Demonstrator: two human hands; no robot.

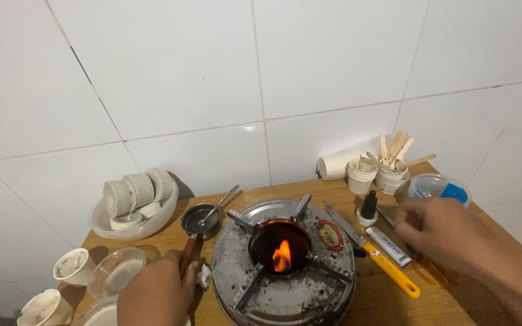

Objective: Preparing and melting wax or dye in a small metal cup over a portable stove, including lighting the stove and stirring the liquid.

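Pan [200, 218] handle slants toward left hand [158, 293].

A lit round metal stove [285, 265] sits on the wooden table [388, 302]. The left hand [158, 293] grips the wooden handle of a small pan [199, 220] left of the flame. The right hand [445, 232], blurred, hovers over a tube [389, 246] and a yellow-handled knife [373, 250]. Far right stand paper cups of wooden sticks [394, 151].

Glossy white tile wall [333, 60] at the far side, matt wooden table [454, 302] below. The round stove [285, 259] is dull, sooty, scuffed metal. The small pan [199, 219] shows shiny metal with a wooden handle. The knife [373, 250] has a smooth yellow plastic grip, and the far sticks [397, 147] are bare wood.
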